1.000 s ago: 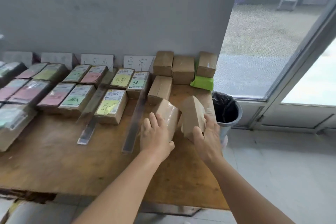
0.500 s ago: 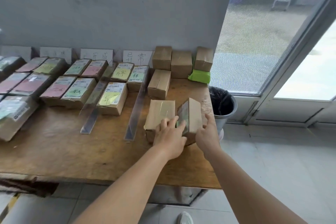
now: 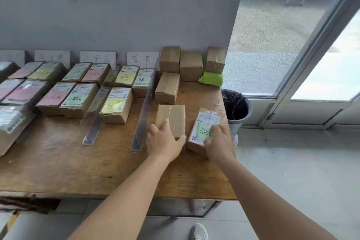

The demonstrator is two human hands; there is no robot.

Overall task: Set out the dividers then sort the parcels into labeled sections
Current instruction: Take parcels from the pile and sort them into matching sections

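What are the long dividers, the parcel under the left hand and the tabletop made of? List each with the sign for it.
Long dividers: clear plastic, probably acrylic, glossy; the wood shows through them.
Parcel under the left hand: brown corrugated cardboard, matt, with a shiny strip of clear tape along its top.
Tabletop: wood or plywood, worn; grain shows, and its front edge looks chipped.

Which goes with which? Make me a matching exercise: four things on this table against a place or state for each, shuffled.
Things:
1. plain parcel
2. green-note parcel
3. green packet
4. clear divider

States:
A. under the right hand
B. beneath a small box by the wall
C. under the left hand
D. upright, left of both hands

Pairs: 1-C, 2-A, 3-B, 4-D
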